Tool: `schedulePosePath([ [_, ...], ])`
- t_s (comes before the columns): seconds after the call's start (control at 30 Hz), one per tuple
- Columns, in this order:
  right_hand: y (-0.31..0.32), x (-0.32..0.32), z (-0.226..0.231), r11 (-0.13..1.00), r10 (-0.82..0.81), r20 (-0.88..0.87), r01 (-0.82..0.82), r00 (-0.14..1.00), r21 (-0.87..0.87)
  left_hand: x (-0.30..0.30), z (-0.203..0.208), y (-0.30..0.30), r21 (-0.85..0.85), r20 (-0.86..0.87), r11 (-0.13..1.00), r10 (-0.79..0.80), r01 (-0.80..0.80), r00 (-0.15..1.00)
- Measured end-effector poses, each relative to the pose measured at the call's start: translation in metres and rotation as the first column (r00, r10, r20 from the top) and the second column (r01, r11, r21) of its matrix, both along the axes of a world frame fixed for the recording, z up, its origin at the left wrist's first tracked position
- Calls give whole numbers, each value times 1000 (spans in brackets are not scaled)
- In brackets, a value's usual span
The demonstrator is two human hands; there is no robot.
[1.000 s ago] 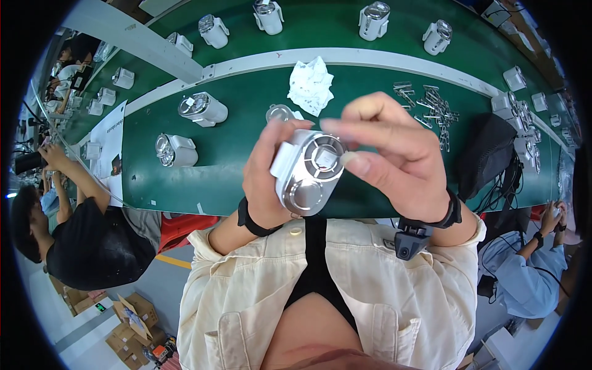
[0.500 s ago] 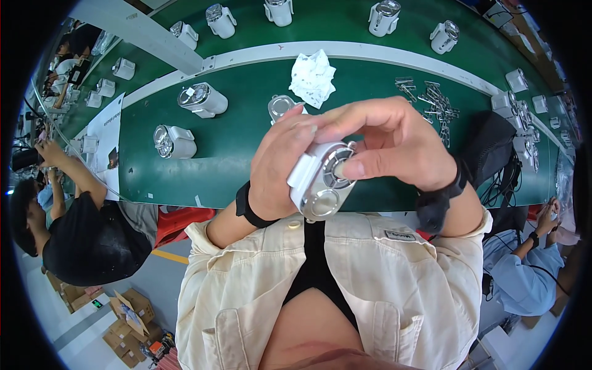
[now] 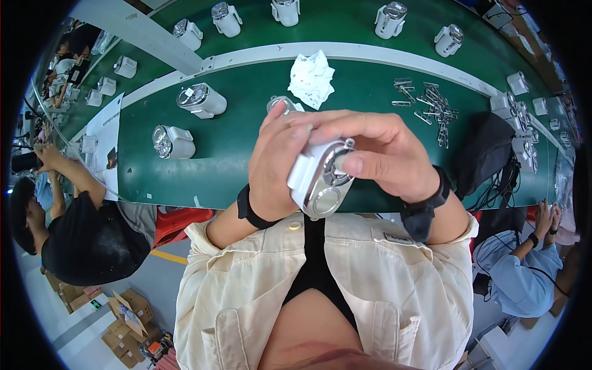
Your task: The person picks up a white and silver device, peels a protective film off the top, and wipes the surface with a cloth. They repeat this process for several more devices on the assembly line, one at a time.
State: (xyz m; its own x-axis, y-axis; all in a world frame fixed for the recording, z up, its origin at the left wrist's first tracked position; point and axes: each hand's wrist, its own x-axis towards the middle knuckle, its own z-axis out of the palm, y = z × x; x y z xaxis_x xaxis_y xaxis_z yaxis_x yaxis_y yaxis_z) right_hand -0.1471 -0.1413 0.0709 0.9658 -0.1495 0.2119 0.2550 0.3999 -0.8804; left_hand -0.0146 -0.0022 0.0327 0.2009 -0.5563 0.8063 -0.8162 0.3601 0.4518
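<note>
My left hand (image 3: 271, 160) is wrapped round the side of a white device with a chrome face (image 3: 325, 199), held tilted above the near table edge. That face carries a round dial and a round silver disc. My right hand (image 3: 394, 154) has its thumb on the dial, with a small pale thing under the tip that I cannot make out. Its other fingers curl over the device's far end, partly hidden. Just beyond my left fingers, another unit with a round clear top (image 3: 280, 106) is mostly covered.
Two similar units (image 3: 202, 100) (image 3: 174, 142) lie left on the green table (image 3: 234, 135). Ahead is crumpled white paper (image 3: 311, 79); right are several metal clips (image 3: 439, 108) and a black bag (image 3: 487, 142). Beyond a white rail (image 3: 345, 50) stand several units. Co-workers sit either side.
My right wrist has shifted left and slightly down, its thumb staying on the dial. The units beyond the rail have slid a little to the right. The held device has barely moved.
</note>
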Motion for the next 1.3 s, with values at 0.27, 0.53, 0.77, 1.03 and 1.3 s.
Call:
schedulePosePath([
  [0.27,8,-2,21,909,-318,-38,293,947,-297,-3,-9,-1,72,-158,992,114,-104,981],
  [0.53,-2,-14,45,-26,-299,574,595,762,-804,2,8,0,153,-63,987,63,-52,996],
  [0.77,5,-10,50,-127,-290,584,575,758,-809,5,6,1,105,115,981,154,-166,981],
  [1.03,-1,-5,42,-100,-279,633,634,722,-767,4,8,1,81,267,956,252,-282,930],
  [1.3,-9,-5,47,18,-259,575,599,776,-801,5,2,-5,48,166,985,157,-167,973],
])
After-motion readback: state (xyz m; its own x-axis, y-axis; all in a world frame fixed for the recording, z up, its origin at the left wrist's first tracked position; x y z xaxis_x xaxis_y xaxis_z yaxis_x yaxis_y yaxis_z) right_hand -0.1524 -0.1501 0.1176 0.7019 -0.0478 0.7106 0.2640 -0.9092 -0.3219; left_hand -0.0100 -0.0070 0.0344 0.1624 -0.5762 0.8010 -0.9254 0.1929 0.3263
